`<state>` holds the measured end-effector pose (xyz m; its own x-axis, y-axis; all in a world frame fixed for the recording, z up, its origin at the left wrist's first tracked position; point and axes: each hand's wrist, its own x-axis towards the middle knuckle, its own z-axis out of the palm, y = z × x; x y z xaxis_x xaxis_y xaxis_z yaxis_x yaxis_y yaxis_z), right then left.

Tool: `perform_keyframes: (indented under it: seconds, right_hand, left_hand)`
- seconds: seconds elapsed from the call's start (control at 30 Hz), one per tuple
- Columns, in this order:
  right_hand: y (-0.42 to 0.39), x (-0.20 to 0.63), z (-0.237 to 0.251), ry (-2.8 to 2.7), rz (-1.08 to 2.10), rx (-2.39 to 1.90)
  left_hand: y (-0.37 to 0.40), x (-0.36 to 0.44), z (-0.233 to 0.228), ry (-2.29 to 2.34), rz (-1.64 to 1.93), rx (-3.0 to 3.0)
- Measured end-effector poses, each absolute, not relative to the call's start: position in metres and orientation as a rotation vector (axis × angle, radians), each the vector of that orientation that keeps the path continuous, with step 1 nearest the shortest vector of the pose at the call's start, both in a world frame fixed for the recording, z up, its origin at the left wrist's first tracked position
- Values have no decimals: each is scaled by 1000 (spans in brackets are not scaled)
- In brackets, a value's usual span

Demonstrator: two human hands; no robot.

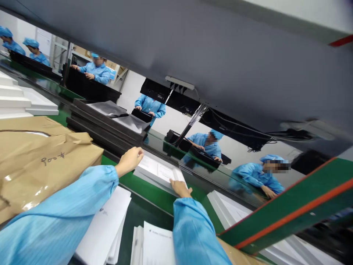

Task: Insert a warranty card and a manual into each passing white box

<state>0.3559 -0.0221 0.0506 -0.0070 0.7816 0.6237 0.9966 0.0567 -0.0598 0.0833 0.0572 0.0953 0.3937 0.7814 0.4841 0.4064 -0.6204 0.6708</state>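
Note:
My left hand (130,159) rests its fingers on the far left corner of a white foam tray (158,171) lying on the green conveyor belt (149,191). At the tray's near right corner, my right hand (180,187) presses down with fingers flat. Both arms wear light blue sleeves. The tray holds a thin white sheet or bag on top. Neither hand is closed around anything that I can see.
Stacks of white paper booklets (107,224) lie below my arms. A brown paper-wrapped bundle (41,162) sits at left, with white foam blocks (22,101) behind it. Dark flat panels (110,121) lie further along the belt. Several workers in blue stand across the line. A grey shelf hangs overhead.

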Motion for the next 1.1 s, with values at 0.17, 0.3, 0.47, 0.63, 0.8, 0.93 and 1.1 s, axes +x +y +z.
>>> perform_keyframes:
  seconds: [0.17, 0.3, 0.47, 0.63, 0.8, 0.93, 1.1]
  right_hand:
    - [-25, 320, 81, -1814, -282, -2287]
    - [-53, 258, 107, -1992, -168, -2272]
    - [-107, 177, 118, -2217, -91, -2097]
    - [-152, 136, 116, -2278, -61, -1999]
    - [-179, 138, 99, -2175, 94, -1963]
    - [-191, 151, 81, -2052, 181, -1977]
    - [-209, 155, 71, -2018, 130, -2022]
  left_hand:
    - [24, 47, 124, 828, 1168, 2108]
    - [-33, 24, 114, 922, 1155, 2152]
    - [-110, 6, 55, 1419, 777, 2480]
    - [-132, -21, 27, 1496, 453, 2575]
    - [-125, -45, 57, 1302, 199, 2535]
    - [-116, -46, 60, 1258, 191, 2640]
    - [-97, -49, 68, 1620, 650, 2578]
